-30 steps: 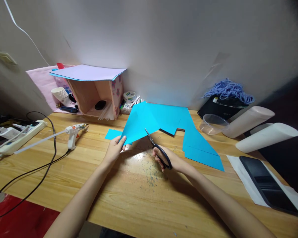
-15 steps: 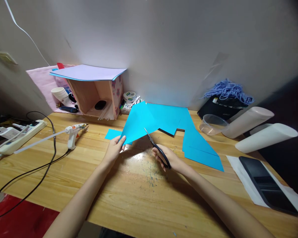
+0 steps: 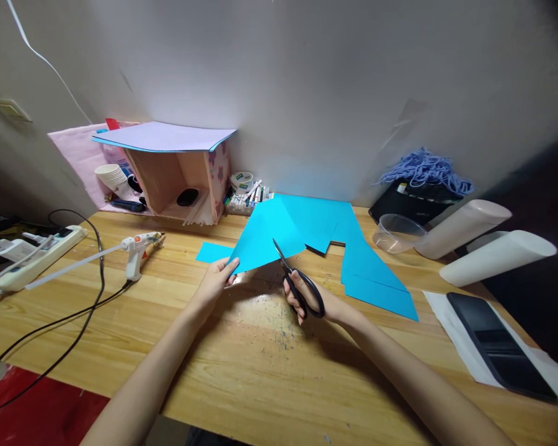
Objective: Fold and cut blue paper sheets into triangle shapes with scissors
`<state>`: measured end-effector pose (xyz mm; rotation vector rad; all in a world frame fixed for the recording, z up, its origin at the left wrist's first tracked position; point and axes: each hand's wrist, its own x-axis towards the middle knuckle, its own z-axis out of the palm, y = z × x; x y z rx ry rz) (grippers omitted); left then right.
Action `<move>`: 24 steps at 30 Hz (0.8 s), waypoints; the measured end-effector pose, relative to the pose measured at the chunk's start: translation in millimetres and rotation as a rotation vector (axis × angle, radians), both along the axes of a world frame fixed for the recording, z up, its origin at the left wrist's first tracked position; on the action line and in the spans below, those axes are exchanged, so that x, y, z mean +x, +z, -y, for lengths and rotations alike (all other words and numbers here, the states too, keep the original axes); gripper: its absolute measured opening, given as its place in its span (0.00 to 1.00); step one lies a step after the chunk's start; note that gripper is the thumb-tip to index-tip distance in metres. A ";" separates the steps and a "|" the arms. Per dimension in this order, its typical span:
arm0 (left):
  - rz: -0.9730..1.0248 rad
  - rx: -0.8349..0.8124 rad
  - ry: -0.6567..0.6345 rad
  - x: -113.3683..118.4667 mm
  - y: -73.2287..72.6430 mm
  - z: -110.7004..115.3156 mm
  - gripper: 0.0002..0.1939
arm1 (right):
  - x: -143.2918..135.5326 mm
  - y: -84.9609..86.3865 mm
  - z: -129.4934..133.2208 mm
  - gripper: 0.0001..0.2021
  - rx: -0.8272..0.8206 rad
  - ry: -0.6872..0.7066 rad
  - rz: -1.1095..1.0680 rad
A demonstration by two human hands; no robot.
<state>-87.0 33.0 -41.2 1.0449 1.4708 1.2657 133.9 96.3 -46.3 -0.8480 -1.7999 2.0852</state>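
My left hand (image 3: 219, 276) pinches the near left corner of a blue sheet of card (image 3: 263, 232), lifted off the table. Black-handled scissors (image 3: 302, 291) are in my right hand (image 3: 309, 297), fingers through the loops, blades pointing away from me over the sheet's near edge. Behind and to the right lies a larger blue card (image 3: 372, 263) with a notch cut in its edge, partly overlapped by the held sheet. A small blue strip (image 3: 211, 252) lies flat beside my left hand.
At the left are a glue gun (image 3: 137, 251), its black cable and a power strip (image 3: 41, 257). A cardboard box house (image 3: 177, 179) and markers (image 3: 248, 198) stand along the wall. To the right are a clear bowl (image 3: 397, 234), white rolls (image 3: 497, 260) and a phone (image 3: 497, 344).
The held card has been lowered and tilted flatter, uncovering more markers behind it. The scissors' handles have spread wider apart, and my right hand has shifted slightly.
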 end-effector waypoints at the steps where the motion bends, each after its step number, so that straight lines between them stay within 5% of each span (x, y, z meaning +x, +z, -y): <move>1: -0.007 -0.004 -0.005 0.1 0.0 0.0 0.21 | -0.2 -0.2 0.3 0.27 -0.003 -0.003 -0.003; 24: 0.006 -0.028 0.000 1.9 3.5 1.0 0.22 | -6.8 2.9 8.1 0.26 -0.068 -0.161 0.055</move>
